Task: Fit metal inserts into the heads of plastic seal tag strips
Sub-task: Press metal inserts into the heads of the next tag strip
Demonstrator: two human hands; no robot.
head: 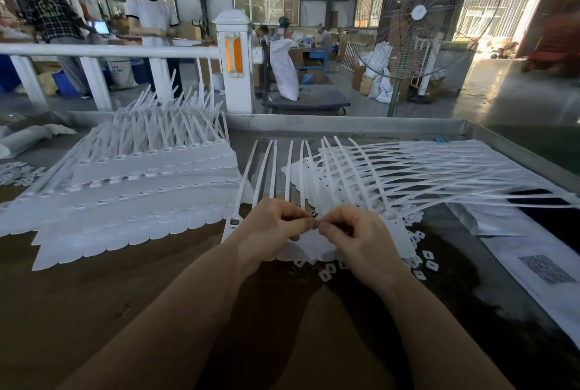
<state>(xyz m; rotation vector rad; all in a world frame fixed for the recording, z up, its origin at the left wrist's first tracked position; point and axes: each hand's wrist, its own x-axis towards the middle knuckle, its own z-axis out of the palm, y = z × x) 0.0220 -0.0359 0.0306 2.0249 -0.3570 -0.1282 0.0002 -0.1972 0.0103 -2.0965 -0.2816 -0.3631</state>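
Factory bench [125,289], centre frame: left hand [270,226] & right hand [354,235] fingers both pinched tiny metal insert [315,222] over seal strip [301,242]. Best: square insert w/ head slot, press straight.

Stacked seal strips [150,188] lie left on the table [345,125], fanned strips [408,176] right, loose caps [420,261] before them.

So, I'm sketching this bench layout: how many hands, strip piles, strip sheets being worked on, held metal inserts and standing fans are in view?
Hands: 2, the left hand and the right hand
Strip piles: 2, the left pile and the right pile
Strip sheet under the hands: 1
Metal insert pinched by both hands: 1
Standing fan: 1
Total: 7
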